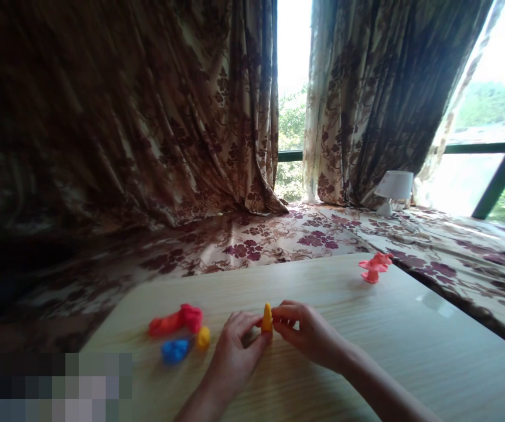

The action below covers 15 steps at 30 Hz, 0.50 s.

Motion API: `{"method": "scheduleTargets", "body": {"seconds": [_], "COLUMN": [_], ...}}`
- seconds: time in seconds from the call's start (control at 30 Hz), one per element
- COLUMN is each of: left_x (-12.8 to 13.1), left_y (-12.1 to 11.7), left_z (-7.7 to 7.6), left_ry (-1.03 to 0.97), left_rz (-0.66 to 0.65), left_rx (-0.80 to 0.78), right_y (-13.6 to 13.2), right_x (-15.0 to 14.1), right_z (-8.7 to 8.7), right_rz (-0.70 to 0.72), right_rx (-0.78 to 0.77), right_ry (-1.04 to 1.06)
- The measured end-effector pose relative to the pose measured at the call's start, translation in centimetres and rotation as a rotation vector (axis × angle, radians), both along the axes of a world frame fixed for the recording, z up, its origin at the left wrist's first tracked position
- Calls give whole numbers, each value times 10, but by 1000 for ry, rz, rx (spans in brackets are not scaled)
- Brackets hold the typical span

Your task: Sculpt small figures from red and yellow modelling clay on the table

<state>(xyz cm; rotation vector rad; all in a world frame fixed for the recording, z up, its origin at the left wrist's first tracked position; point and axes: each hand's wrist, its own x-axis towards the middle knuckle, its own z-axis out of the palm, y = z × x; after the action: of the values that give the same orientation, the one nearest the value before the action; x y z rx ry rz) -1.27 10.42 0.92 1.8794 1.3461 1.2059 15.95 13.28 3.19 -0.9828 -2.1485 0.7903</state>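
Observation:
A small upright piece of yellow modelling clay (pixel 267 317) stands between my two hands above the wooden table (pixel 323 281). My left hand (pixel 238 344) pinches it from the left between thumb and fingers. From the other side my right hand (pixel 300 328) has its bent fingertips pressed against the clay. To the left of my hands lie a yellow clay lump (pixel 202 338), a blue clay lump (pixel 175 351), an orange-red clay roll (pixel 164 324) and a pinkish-red clay lump (pixel 191 317) touching the roll.
A coral clay figure with a stem and a ruffled top (pixel 372 268) stands near the table's far right corner. Behind the table is a ledge covered in flowered cloth (pixel 279 234), with a small white lamp (pixel 393 186). Patterned curtains (pixel 169 117) hang beside the windows.

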Motion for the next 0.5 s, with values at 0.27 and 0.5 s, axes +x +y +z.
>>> {"method": "scheduleTargets", "body": {"seconds": [0.27,0.5], "left_x": [1,-2], "left_y": [0,1], "left_z": [4,2], "left_ry": [12,11], "left_rz": [-13,-29], "left_rx": [-11,-25], "right_y": [-6,-2], "right_x": [-3,-5], "right_z": [10,3], "right_rz": [27,33], "right_rx": [-4,20], "right_ry": [22,34]}}
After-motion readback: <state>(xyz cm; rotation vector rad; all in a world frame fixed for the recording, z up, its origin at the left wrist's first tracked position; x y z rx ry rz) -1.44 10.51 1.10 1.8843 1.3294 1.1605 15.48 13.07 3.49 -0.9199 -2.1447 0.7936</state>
